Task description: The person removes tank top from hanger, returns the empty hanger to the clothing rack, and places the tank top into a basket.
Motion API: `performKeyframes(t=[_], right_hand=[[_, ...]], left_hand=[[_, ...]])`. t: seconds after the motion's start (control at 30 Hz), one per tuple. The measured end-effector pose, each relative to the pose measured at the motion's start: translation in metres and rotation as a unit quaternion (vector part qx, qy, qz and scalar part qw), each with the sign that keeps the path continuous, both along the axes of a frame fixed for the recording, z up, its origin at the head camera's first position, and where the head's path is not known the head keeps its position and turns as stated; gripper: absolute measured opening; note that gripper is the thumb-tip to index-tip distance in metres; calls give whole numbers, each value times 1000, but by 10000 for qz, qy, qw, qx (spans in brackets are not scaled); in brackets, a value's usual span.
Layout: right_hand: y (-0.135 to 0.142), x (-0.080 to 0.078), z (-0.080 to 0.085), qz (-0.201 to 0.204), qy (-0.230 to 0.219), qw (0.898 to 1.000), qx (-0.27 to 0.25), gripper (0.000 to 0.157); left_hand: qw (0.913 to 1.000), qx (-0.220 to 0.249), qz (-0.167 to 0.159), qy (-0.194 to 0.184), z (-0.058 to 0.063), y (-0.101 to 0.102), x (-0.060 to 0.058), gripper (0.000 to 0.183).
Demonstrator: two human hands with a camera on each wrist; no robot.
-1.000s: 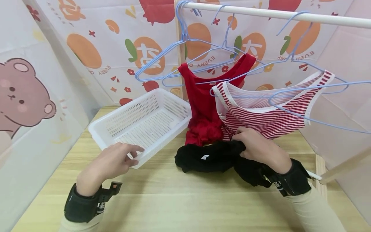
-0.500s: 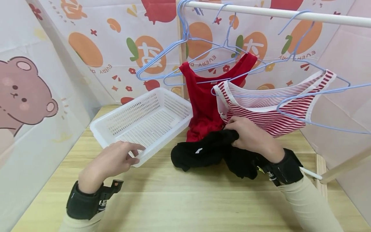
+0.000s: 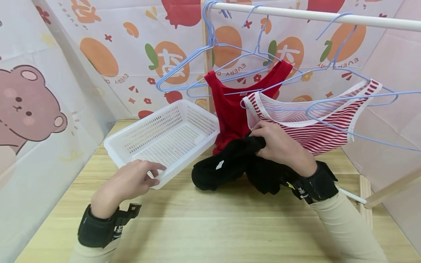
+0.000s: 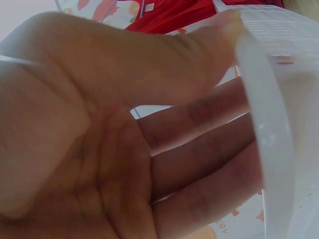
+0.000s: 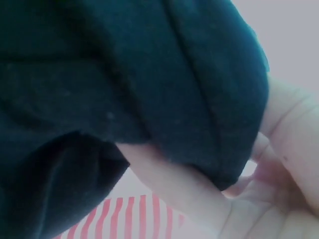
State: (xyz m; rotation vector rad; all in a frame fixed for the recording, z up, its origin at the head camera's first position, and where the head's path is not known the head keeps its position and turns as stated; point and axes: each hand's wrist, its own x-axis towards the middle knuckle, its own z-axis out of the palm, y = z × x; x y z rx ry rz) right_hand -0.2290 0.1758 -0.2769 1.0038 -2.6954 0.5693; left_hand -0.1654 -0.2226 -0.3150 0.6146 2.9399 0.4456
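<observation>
At the near corner of a white plastic basket (image 3: pixel 194 157), my left hand (image 3: pixel 133 180) pinches the rim. The left wrist view has the thumb (image 4: pixel 199 64) at this rim (image 4: pixel 271 129), with the other fingers reaching behind it. My right hand (image 3: pixel 283 148) grips a bunched black garment (image 3: pixel 227 170) with a small white label. Close up in the right wrist view, dark folds (image 5: pixel 164 74) lie between thumb and fingers, and the fingertips are hidden. Just behind that hand hang a red tank top (image 3: pixel 230 109) and a red-and-white striped top (image 3: pixel 309 137).
A white rail (image 3: pixel 312 16) crosses the top right, bearing several blue wire hangers (image 3: pixel 184 67). The rack's wooden foot (image 3: pixel 365 197) stands at the right. Beneath everything is a wooden table (image 3: pixel 184 233), with printed cloth walls behind and at the sides.
My right hand has moved left and slightly up, drawing the black garment with it toward the basket. The left hand and basket have hardly shifted.
</observation>
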Motion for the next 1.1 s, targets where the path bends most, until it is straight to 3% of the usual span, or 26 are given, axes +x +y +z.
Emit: performKeyframes(t=[0.8, 1.1], right_hand=[[-26, 3, 42, -152, 62, 9984, -539, 36], [-41, 6, 65, -82, 341, 9970, -690, 34]], left_hand=[[9998, 84, 64, -138, 2, -1, 2, 36], [9999, 64, 66, -108, 1, -1, 1, 35]])
